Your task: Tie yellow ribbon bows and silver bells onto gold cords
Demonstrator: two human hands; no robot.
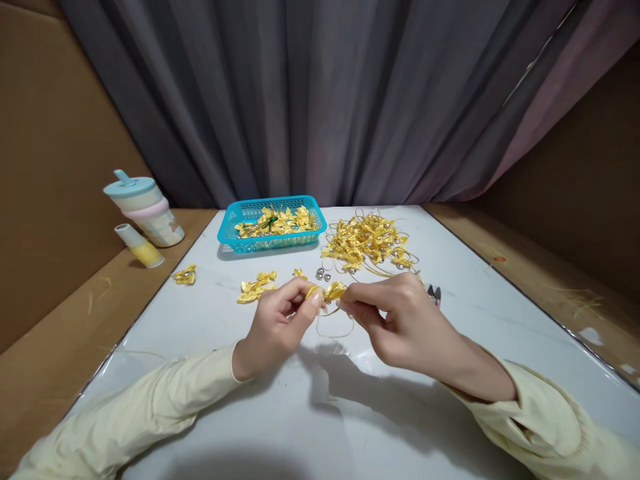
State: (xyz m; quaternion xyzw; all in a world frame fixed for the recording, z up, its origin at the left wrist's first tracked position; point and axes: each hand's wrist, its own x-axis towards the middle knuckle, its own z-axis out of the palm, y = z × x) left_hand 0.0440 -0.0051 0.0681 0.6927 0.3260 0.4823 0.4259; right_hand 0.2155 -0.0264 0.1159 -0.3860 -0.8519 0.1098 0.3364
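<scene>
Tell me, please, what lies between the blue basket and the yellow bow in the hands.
The head view shows a small yellow ribbon piece and some silver balls between the basket and the held bow.

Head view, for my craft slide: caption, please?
Left fingers and right fingers hold a yellow bow over a white table.

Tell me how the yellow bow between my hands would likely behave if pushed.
The yellow bow looks like thin ribbon, so it is probably light and floppy. Its shiny surface suggests it could be slippery. The thin loop below it in view curves openly, so may flex.
</scene>
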